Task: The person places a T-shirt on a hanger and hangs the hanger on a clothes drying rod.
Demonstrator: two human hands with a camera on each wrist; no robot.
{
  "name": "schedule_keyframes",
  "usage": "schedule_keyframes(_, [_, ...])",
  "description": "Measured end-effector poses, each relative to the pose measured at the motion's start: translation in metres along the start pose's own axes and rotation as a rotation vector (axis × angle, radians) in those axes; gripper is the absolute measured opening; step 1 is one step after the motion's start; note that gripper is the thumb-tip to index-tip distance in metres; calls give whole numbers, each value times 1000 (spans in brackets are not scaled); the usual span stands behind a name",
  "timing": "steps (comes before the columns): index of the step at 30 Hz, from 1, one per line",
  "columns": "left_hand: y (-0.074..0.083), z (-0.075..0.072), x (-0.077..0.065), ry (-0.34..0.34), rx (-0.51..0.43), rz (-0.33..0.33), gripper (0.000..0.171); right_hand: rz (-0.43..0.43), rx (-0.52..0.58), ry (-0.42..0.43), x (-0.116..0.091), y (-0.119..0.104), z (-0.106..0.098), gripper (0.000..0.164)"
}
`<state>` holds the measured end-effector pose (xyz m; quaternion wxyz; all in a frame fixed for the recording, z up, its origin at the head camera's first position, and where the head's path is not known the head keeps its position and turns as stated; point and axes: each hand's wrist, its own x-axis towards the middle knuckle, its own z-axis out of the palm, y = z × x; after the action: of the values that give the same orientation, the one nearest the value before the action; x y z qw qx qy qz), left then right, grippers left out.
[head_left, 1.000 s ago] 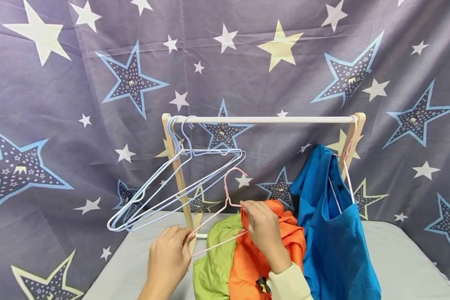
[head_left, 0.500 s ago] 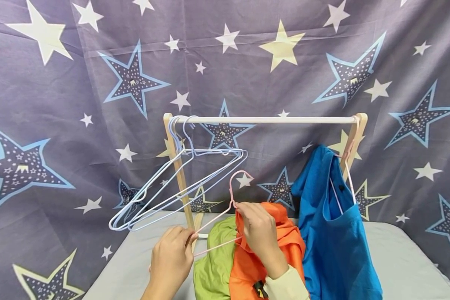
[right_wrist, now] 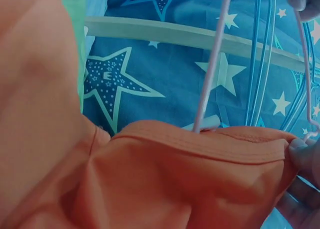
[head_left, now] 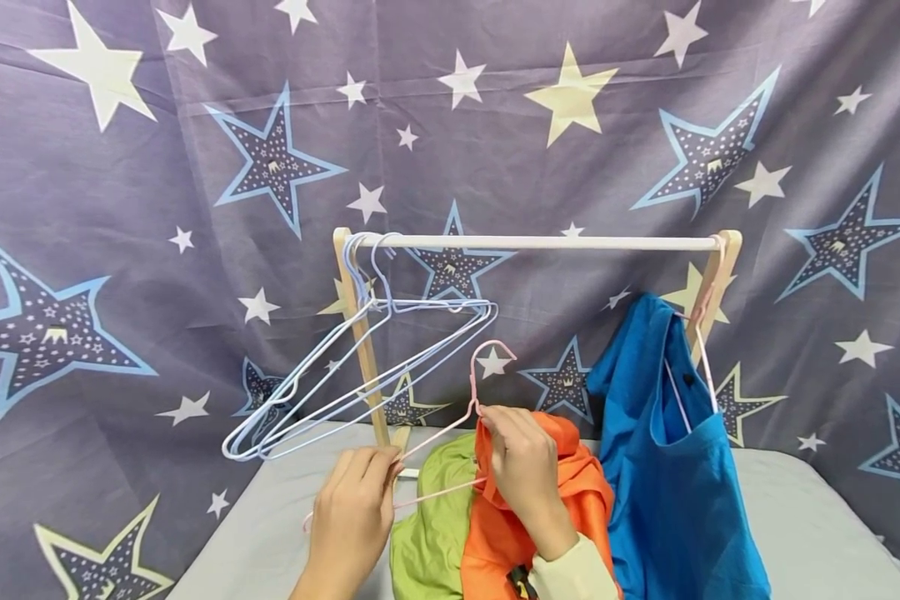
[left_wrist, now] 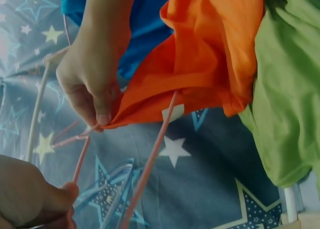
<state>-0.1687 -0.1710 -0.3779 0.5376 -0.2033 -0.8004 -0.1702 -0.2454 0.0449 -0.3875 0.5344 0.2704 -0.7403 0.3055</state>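
Observation:
A pink hanger [head_left: 474, 375] is held at a slant in the head view, hook up. My left hand [head_left: 354, 504] pinches one shoulder arm of it. My right hand [head_left: 527, 467] pinches the neckline edge of an orange shirt [head_left: 498, 542] close to the base of the hook. The hanger's far end passes into the neck opening and is hidden in the cloth. In the right wrist view, the pink bar goes down behind the stitched neckline [right_wrist: 210, 151]. The left wrist view has my right fingertips [left_wrist: 102, 119] on the collar's corner.
A wooden rack with a white rail [head_left: 540, 242] stands behind. Several pale blue and white hangers [head_left: 360, 387] hang at its left end. A blue shirt [head_left: 682, 500] hangs on a pink hanger at the right. A lime-green garment [head_left: 431, 517] lies beside the orange shirt on grey cloth [head_left: 817, 517].
The pink hanger has shifted slightly right, its hook leaning further that way, and its neck is now closer to my right fingers. My left hand has moved right with it.

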Motion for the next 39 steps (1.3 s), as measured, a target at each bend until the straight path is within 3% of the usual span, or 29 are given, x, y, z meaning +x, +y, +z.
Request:
schedule_keyframes(3, [7,1,3,62,-33,76,36,24,2,11,0,2,-2,17])
schedule_keyframes(6, [15,4,4,139,-58,162,33,38,12,11,1,3,-4,17])
schedule_keyframes(9, [21,9,2,140,-101,209,29,43,18,5,2,4,-5,18])
schedule_keyframes(12, [28,17,-5,13,-171,202,24,49,17,6,2,5,-7,18])
schedule_keyframes(16, [37,26,-15,-249,-250,117,6,54,19,22,4,6,-10,17])
schedule_keyframes(20, [41,34,-20,-546,-281,-24,20,66,32,27,5,7,-11,18])
schedule_keyframes(23, [37,43,-25,-698,-279,-87,34,85,37,22,6,6,-13,20])
schedule_keyframes(25, [32,52,-27,-736,-268,-109,42,96,37,17,7,6,-14,20])
schedule_keyframes(31, [18,77,-26,-744,-267,-142,49,105,33,28,10,7,-16,20])
schedule_keyframes(39, [15,97,-19,-788,-472,-99,50,146,14,59,12,7,-24,21])
